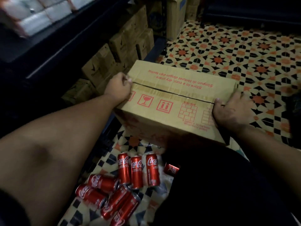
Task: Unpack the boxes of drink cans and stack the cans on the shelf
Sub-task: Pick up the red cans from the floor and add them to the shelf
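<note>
Along the left runs a dark shelf (53, 44) with white wrapped packs (37, 18) on it, blurred, and below it a row of stacked brown cartons (117, 46) on the floor. The person's left hand (119, 88) sits at the left end of a closed cardboard box (175, 98), fingers curled and pinching at the taped seam where the top flaps meet. The box lies on the patterned tile floor (244, 46), its top printed in red with handling symbols and upside-down text (part of it reads "Store in a cool, dry place"). In front of it, nearer the person, red drink cans (136, 172) are gathered on the floor: three stand upright side by side, several lie tipped over just left of and below them, and one more shows partly behind the person's dark-clothed leg. At the box's right end the right hand (231, 110) rests spread on the top corner, fingers fairly straight and apart, pressing on the cardboard.
</note>
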